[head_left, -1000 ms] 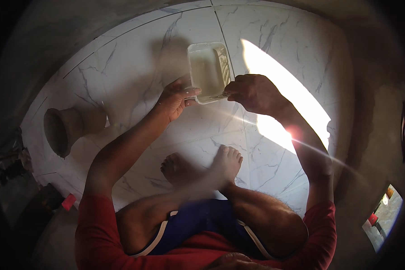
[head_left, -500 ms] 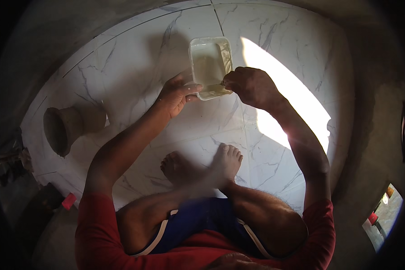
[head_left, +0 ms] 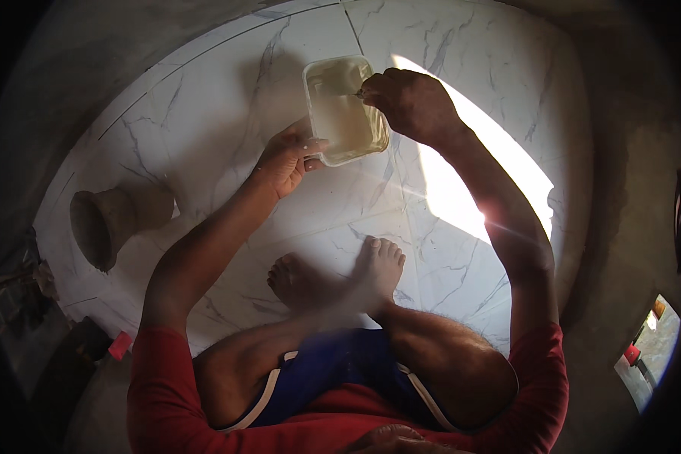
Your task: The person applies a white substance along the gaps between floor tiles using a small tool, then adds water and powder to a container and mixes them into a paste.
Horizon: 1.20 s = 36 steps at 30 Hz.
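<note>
A pale rectangular plastic tub (head_left: 340,155), with a rounded rim and a wet, yellowish-looking inside, is held up over the floor. Gripping its near left corner is my left hand (head_left: 286,160), thumb over the rim and fingers underneath. My right hand (head_left: 412,104) is at the tub's far right side, fingers pinched together. From that pinch a thin, small tip sticks out over the tub's opening. What it belongs to is hidden by the fingers.
White marble-patterned tiles (head_left: 242,219) cover the floor, with a bright sunlit patch on the right. A grey flared vessel (head_left: 117,216) lies on its side at the left. My bare feet (head_left: 382,265) are below the tub. A small red object (head_left: 119,345) is at the lower left.
My right hand has moved up and left along the tub, from its near right corner toward the far end. The tub and my left hand have shifted slightly left, and the tub is tilted differently.
</note>
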Motion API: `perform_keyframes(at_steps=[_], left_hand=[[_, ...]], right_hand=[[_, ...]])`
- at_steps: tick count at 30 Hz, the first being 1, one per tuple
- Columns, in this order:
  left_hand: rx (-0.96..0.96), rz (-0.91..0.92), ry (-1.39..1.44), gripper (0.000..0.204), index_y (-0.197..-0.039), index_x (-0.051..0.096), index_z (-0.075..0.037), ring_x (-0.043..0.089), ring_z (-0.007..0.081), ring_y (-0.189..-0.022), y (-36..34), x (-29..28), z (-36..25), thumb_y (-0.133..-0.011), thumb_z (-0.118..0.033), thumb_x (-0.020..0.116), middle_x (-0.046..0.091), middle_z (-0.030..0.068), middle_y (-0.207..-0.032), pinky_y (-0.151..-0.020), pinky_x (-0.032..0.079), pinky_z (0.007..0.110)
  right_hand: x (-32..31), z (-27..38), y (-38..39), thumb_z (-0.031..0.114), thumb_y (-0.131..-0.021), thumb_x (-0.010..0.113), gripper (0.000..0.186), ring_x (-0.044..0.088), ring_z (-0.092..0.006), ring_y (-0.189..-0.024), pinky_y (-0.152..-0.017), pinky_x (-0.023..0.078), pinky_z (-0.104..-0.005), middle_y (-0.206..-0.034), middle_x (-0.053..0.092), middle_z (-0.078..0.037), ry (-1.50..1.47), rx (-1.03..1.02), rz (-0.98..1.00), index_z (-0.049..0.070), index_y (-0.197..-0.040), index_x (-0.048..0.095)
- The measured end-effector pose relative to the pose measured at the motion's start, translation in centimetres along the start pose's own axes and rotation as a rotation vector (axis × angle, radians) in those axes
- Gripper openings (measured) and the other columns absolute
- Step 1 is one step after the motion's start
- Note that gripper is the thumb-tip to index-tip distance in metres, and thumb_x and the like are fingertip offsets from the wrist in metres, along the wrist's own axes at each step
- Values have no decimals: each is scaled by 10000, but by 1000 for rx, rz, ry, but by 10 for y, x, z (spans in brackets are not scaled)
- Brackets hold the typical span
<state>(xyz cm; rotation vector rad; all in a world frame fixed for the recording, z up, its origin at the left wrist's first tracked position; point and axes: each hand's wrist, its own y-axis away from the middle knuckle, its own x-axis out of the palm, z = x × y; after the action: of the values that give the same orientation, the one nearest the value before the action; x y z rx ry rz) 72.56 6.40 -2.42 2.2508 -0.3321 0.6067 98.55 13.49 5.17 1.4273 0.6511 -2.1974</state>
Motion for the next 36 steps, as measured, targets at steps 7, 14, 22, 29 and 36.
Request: perform_keyframes(at_steps=[7, 14, 22, 29, 36], left_hand=[[18, -35, 16, 623, -1392, 537, -96, 636, 93, -1018, 4, 6, -1, -816, -105, 774, 666, -20, -1117, -792, 536, 268], [39, -82, 47, 658, -1413, 520, -91, 627, 97, -996, 5, 13, -4, -809, -91, 780, 660, -21, -1073, -775, 522, 267], [64, -68, 41, 674, -1420, 500, -55, 625, 124, -1022, 3, 17, -5, -807, -82, 778, 643, 6, -1156, -790, 513, 285], [122, -56, 16, 606, -1361, 537, -73, 633, 140, -987, -1, 4, -16, -810, -67, 788, 639, 40, -1184, -667, 492, 271], [166, -25, 0, 557, -1293, 559, -93, 603, 106, -928, -17, 12, -25, -796, -113, 810, 626, 12, -1125, -627, 435, 256]], right_hand=[[4, 0, -3, 242, -899, 682, 171, 688, -232, -773, -636, 561, -377, -803, 664, -60, 102, -69, -61, 122, -1016, 647], [9, 17, 30, 226, -932, 644, 145, 688, -258, -708, -616, 557, -400, -772, 674, -74, 70, -41, -9, 83, -952, 658], [-11, 37, 58, 192, -925, 665, 101, 666, -212, -678, -563, 547, -354, -766, 636, -44, 10, -31, -48, 92, -940, 670], [16, 47, 74, 127, -839, 656, 450, 618, -194, -684, -531, 527, -333, -774, 559, -28, 46, -77, -206, 97, -1281, 580], [15, 46, 68, 97, -868, 617, 483, 646, -243, -749, -641, 562, -374, -857, 605, -69, -114, 35, -160, 109, -1346, 549]])
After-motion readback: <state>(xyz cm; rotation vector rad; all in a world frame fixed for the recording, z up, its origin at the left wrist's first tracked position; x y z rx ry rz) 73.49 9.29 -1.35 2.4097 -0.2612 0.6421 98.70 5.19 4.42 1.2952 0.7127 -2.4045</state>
